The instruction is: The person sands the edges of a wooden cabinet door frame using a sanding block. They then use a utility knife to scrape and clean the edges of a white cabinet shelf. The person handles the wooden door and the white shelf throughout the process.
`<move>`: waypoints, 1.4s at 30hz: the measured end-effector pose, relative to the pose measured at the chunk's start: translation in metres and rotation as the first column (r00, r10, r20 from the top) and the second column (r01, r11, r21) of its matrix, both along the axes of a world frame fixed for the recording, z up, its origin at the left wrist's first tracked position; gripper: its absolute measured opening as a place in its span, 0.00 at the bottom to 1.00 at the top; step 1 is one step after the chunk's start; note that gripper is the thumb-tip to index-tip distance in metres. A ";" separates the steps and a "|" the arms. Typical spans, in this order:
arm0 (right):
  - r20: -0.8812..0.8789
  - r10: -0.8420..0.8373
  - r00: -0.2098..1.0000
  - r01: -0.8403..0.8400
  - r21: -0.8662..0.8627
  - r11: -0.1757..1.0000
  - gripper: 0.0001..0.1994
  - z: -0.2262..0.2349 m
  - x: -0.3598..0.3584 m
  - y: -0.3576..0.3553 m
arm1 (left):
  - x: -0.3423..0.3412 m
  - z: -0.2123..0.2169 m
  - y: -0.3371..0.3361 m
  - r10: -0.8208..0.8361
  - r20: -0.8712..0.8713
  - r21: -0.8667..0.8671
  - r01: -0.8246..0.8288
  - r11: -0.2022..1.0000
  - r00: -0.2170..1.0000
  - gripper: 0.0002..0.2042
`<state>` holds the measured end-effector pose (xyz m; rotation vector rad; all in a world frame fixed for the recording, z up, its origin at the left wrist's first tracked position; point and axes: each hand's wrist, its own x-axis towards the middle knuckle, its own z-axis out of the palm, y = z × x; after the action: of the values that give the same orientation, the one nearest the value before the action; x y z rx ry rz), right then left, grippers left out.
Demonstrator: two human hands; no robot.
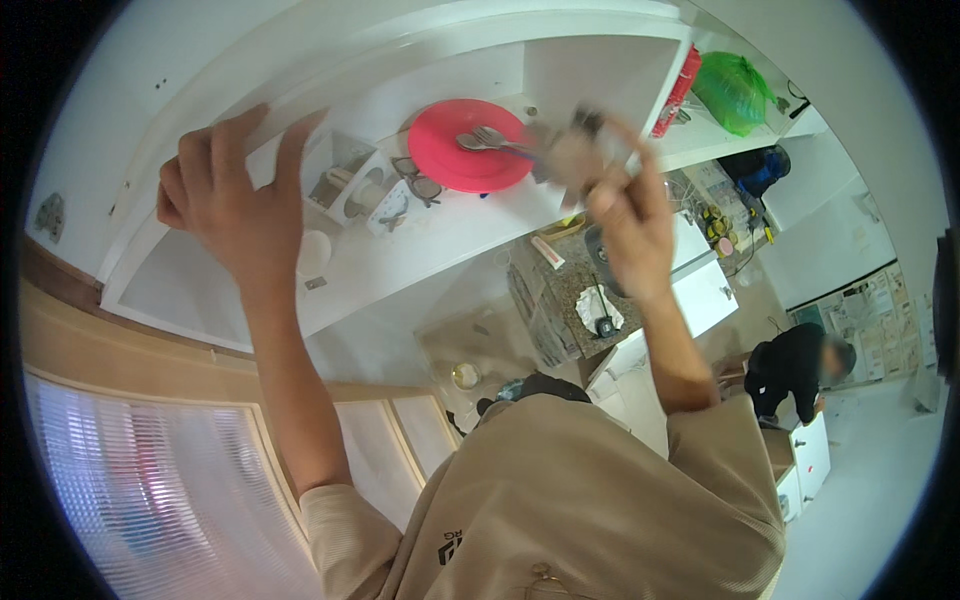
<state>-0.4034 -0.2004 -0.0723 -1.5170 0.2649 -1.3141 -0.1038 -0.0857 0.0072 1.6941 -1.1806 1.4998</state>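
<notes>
Both hands up at a white shelf.
Left hand on the shelf edge, fingers spread – right hand pinching a blurred grey cloth, just beside the red plate bearing fork and spoon.

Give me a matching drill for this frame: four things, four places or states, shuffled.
Things:
1. plate
2. spoon and fork
3. left hand
4. green bag

Places or states:
A. lying on the pink plate
B. fingers on the white shelf edge
C. pink, resting on the shelf
D. far end, beyond the shelf's side wall

Pairs: 1-C, 2-A, 3-B, 4-D
</notes>
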 end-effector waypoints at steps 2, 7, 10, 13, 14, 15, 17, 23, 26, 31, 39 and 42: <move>-0.078 0.129 0.989 -0.098 0.316 0.944 0.31 -0.060 -0.019 0.007 | 0.005 0.002 0.001 -0.032 0.046 0.022 0.031 0.999 0.998 0.17; -0.033 0.227 0.973 -0.150 0.655 0.741 0.27 -0.152 -0.048 0.026 | -0.038 0.012 -0.025 -0.226 0.143 0.146 0.206 0.968 0.964 0.18; -0.016 0.271 0.962 -0.184 0.698 0.692 0.29 -0.167 -0.058 0.031 | -0.064 0.014 -0.049 -0.266 0.177 0.191 0.232 0.954 0.948 0.18; 0.017 0.280 0.960 -0.210 0.703 0.679 0.30 -0.170 -0.073 0.032 | -0.084 0.019 -0.077 -0.323 0.209 0.223 0.277 0.935 0.923 0.18; 0.031 0.280 0.959 -0.221 0.697 0.682 0.30 -0.169 -0.078 0.031 | -0.090 0.022 -0.086 -0.347 0.213 0.238 0.296 0.925 0.913 0.17; 0.018 0.269 0.963 -0.205 0.695 0.689 0.30 -0.170 -0.085 0.030 | -0.097 0.023 -0.094 -0.372 0.218 0.253 0.315 0.915 0.903 0.17; -0.006 0.247 0.969 -0.174 0.692 0.700 0.30 -0.173 -0.099 0.027 | -0.112 0.026 -0.108 -0.403 0.234 0.257 0.343 0.903 0.885 0.17; 0.011 0.146 0.989 -0.110 0.716 0.690 0.29 -0.170 -0.132 0.009 | -0.148 0.029 -0.148 -0.502 0.188 0.303 0.436 0.847 0.844 0.19; 0.012 0.125 0.992 -0.097 0.714 0.693 0.28 -0.171 -0.144 0.005 | -0.164 0.027 -0.162 -0.510 0.159 0.315 0.446 0.838 0.845 0.19; -0.008 0.065 0.998 -0.038 0.739 0.673 0.27 -0.172 -0.157 0.001 | -0.189 0.025 -0.193 -0.514 0.104 0.342 0.455 0.823 0.852 0.20; -0.014 0.065 0.998 -0.033 0.744 0.667 0.23 -0.179 -0.165 -0.011 | -0.207 0.025 -0.207 -0.507 0.142 0.324 0.444 0.835 0.850 0.21; -0.045 0.039 0.998 0.009 0.755 0.656 0.22 -0.188 -0.173 -0.014 | -0.185 0.019 -0.192 -0.523 0.142 0.326 0.460 0.826 0.840 0.21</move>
<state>-0.5769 -0.2146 -0.2607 -0.8203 0.7418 -0.9454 -0.2889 -0.2780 0.0266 1.2464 -1.8657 1.2536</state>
